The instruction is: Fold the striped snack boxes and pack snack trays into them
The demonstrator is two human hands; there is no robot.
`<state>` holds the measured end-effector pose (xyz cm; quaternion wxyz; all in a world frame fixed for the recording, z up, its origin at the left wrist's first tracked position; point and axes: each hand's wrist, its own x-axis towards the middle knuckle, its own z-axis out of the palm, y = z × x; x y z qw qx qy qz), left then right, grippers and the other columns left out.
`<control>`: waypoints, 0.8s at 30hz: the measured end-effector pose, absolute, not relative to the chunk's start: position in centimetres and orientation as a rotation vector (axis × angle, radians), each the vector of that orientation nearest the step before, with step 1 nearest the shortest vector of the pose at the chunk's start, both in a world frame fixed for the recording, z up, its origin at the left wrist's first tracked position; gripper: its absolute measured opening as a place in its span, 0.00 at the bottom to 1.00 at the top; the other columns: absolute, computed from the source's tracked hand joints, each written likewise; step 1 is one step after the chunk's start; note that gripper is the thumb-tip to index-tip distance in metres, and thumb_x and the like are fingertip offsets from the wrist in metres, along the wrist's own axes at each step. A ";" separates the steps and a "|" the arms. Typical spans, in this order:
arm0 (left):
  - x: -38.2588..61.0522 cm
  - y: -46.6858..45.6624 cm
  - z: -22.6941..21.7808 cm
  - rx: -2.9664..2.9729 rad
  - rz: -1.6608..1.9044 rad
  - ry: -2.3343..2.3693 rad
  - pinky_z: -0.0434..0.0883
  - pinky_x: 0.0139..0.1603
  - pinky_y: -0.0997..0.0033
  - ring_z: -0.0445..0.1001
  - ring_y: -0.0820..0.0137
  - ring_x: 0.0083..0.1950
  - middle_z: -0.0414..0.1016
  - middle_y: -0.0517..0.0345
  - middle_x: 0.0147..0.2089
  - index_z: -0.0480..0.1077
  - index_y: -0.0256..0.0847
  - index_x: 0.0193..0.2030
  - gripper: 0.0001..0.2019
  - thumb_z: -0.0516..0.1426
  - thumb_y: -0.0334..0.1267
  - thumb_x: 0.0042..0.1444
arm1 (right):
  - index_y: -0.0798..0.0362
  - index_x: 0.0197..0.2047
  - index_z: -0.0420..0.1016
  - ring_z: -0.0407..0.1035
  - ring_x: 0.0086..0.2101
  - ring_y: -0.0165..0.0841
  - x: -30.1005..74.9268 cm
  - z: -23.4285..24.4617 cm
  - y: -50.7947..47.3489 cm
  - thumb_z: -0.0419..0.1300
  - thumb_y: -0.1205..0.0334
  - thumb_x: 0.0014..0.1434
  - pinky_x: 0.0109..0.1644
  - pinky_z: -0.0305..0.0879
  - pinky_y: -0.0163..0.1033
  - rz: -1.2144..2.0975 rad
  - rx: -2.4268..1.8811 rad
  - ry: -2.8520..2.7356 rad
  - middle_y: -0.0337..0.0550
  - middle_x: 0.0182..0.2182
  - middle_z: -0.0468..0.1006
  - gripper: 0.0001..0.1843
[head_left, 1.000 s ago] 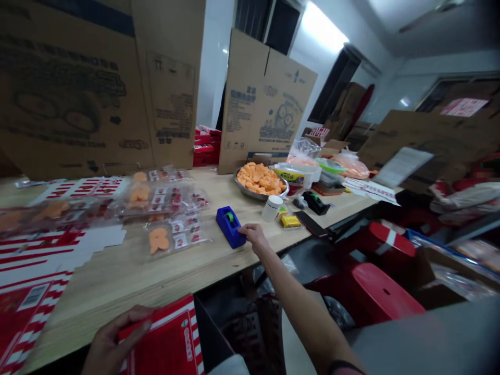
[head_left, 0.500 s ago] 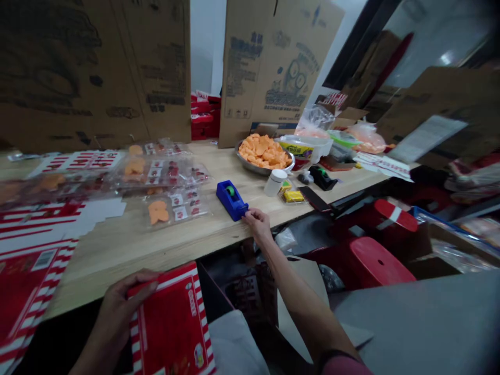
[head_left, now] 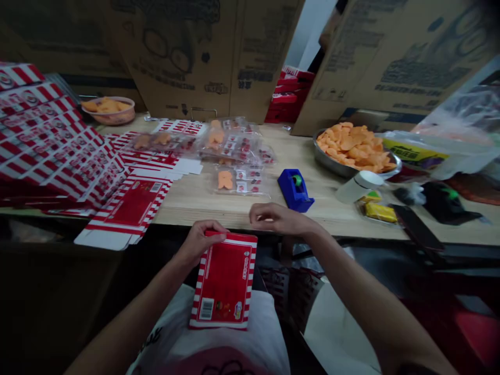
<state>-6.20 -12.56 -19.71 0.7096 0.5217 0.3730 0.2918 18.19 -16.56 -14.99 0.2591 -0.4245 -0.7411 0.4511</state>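
The left hand [head_left: 203, 242] pinches the top edge of a flat red-and-white striped carton [head_left: 224, 281] — the right hand [head_left: 277, 219], empty and loosely curled, hangs near a blue tape dispenser [head_left: 295, 190].

This looks like a makeshift packing workroom: flattened cardboard cartons [head_left: 187, 57] stand behind a wooden table [head_left: 242, 211] spread with red-and-white box blanks [head_left: 58, 135], sealed snack packets [head_left: 230, 146], a steel bowl [head_left: 332, 166] of orange crisps, and a blue tape dispenser [head_left: 295, 190].

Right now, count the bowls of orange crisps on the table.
2: a steel bowl on the right, and a pinkish bowl at far left beyond the red-striped cartons. More may be hidden.
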 end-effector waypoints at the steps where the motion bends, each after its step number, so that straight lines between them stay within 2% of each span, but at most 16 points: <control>1: -6.1 -12.7 -19.7 1.167 0.655 0.797 0.67 0.34 0.75 0.72 0.72 0.31 0.77 0.58 0.30 0.73 0.35 0.24 0.08 0.67 0.35 0.38 | 0.57 0.28 0.71 0.63 0.31 0.28 17.2 -14.0 -15.5 0.58 0.61 0.57 0.36 0.60 0.34 1.240 -1.095 -2.194 0.39 0.29 0.69 0.10; 6: -6.0 -13.0 -19.3 1.202 0.662 0.729 0.65 0.34 0.74 0.70 0.73 0.30 0.74 0.59 0.27 0.73 0.34 0.24 0.08 0.66 0.35 0.39 | 0.58 0.26 0.72 0.63 0.30 0.29 13.4 -12.9 -12.5 0.61 0.65 0.53 0.34 0.57 0.33 1.050 -1.088 -2.705 0.39 0.28 0.69 0.06; 8: -6.2 -13.0 -19.2 1.204 0.669 0.727 0.65 0.35 0.74 0.70 0.72 0.30 0.74 0.58 0.27 0.72 0.34 0.23 0.08 0.66 0.35 0.39 | 0.58 0.25 0.72 0.62 0.29 0.29 12.8 -13.2 -12.0 0.64 0.62 0.50 0.32 0.55 0.33 0.976 -1.197 -2.730 0.39 0.26 0.70 0.08; 10: -6.3 -13.2 -19.0 1.206 0.681 0.737 0.65 0.35 0.74 0.70 0.73 0.31 0.75 0.58 0.28 0.72 0.34 0.23 0.08 0.66 0.35 0.39 | 0.58 0.25 0.73 0.62 0.26 0.28 12.8 -13.5 -11.6 0.66 0.57 0.48 0.29 0.54 0.33 1.050 -1.298 -2.662 0.38 0.24 0.70 0.12; 14: -6.6 -13.7 -18.4 1.201 0.681 0.740 0.66 0.37 0.73 0.71 0.72 0.32 0.76 0.58 0.30 0.73 0.35 0.24 0.07 0.66 0.35 0.39 | 0.57 0.25 0.72 0.60 0.22 0.25 13.3 -15.5 -10.8 0.70 0.50 0.39 0.25 0.54 0.31 1.621 -1.300 -2.333 0.32 0.19 0.68 0.20; 17: -6.7 -14.2 -18.0 1.198 0.655 0.650 0.67 0.41 0.71 0.73 0.70 0.36 0.77 0.57 0.33 0.74 0.36 0.26 0.06 0.66 0.34 0.41 | 0.57 0.27 0.70 0.63 0.21 0.26 13.3 -18.9 -11.3 0.73 0.45 0.27 0.25 0.59 0.31 2.215 -1.078 -1.853 0.31 0.19 0.70 0.29; 19: -6.8 -14.4 -17.9 1.227 0.659 0.617 0.67 0.43 0.71 0.73 0.70 0.37 0.77 0.57 0.33 0.75 0.37 0.27 0.06 0.66 0.33 0.41 | 0.58 0.29 0.72 0.65 0.20 0.26 13.0 -21.0 -12.1 0.73 0.42 0.23 0.24 0.61 0.31 2.450 -0.918 -1.527 0.32 0.19 0.71 0.34; 21: -7.0 -14.5 -17.8 1.266 0.692 0.631 0.67 0.43 0.71 0.73 0.70 0.37 0.77 0.57 0.33 0.75 0.37 0.27 0.05 0.66 0.33 0.42 | 0.58 0.30 0.73 0.63 0.18 0.25 13.0 -21.9 -12.7 0.72 0.41 0.27 0.23 0.60 0.31 2.450 -0.860 -1.358 0.32 0.19 0.72 0.33; 24: -7.5 -14.2 -17.6 1.284 0.743 0.684 0.67 0.42 0.71 0.73 0.70 0.38 0.77 0.56 0.34 0.75 0.37 0.28 0.06 0.66 0.35 0.43 | 0.59 0.29 0.72 0.60 0.19 0.23 13.2 -20.3 -12.9 0.69 0.42 0.39 0.24 0.57 0.29 2.240 -0.872 -1.420 0.32 0.18 0.69 0.27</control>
